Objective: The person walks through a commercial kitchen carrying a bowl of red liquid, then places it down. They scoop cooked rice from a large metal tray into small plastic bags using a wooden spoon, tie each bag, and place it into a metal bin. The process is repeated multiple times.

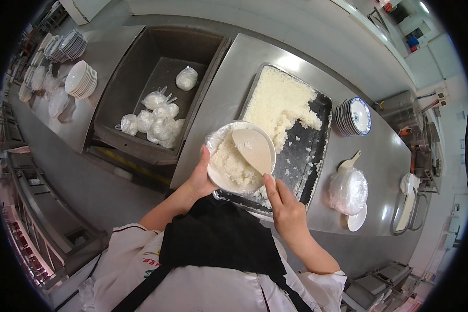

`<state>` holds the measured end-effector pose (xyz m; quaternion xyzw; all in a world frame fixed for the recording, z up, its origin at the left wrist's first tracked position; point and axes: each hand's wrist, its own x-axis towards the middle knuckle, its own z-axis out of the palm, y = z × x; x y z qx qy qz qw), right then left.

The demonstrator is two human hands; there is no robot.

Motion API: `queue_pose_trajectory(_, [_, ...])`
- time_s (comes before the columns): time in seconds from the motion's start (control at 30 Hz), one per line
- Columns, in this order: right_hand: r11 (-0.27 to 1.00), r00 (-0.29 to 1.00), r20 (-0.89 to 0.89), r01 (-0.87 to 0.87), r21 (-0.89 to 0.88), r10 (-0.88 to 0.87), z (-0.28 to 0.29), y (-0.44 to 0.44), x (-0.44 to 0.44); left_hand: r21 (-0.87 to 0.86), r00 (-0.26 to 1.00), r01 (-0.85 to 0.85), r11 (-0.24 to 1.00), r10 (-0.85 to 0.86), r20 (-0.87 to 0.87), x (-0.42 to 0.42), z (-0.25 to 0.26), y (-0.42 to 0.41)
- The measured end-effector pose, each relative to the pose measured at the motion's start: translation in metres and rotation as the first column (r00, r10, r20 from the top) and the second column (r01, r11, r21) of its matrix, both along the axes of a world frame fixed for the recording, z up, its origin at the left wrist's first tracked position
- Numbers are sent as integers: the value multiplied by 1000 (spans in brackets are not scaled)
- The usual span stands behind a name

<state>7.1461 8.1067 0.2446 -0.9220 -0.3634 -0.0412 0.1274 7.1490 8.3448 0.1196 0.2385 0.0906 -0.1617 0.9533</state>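
Note:
My left hand point(203, 177) grips the side of a white bowl point(240, 124) lined with clear plastic film. Cooked white rice point(234, 163) partly fills it. In my right hand point(286, 206) is a pale rice paddle point(253, 148), its blade resting over the rice inside the bowl. The bowl is held above the near left part of a dark metal baking tray point(296, 163). A thick layer of rice point(275, 93) covers the tray's far left part, and loose grains dot its bare bottom.
Left of the steel table point(206, 128), a grey plastic bin point(160, 70) contains several knotted plastic bags of rice point(162, 121). Stacked blue-rimmed plates point(353, 117) stand right of the tray, near a plastic-wrapped bowl stack point(349, 191) with another paddle point(350, 160). White bowls point(82, 80) are stacked far left.

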Motion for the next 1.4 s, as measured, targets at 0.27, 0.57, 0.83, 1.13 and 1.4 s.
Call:
queue_pose_trajectory(0.27, [833,896,-375,385,397,-235,-30,-28,16,128,997,-76,989,77,-1,-18,-13,27])
queue_pose_trajectory(0.57, [666,-73,-942,690,-285,-328,-106,-139,25,238,951,-276,931,300,-69,-61,-25,83])
queue_pose_trajectory(0.83, [849,-227,-970,526,-49,85,-193,-57,52,228,932,-329,916,355,-79,-62,-23,82])
queue_pose_trajectory(1.13, [671,-193,-941,740,48,280,-152,-87,38,252,932,-327,911,355,-73,-69,-30,84])
queue_pose_trajectory(1.4, [743,695,-718,460,486,39,-57,-33,24,142,984,-159,977,168,-58,-38,-36,49])
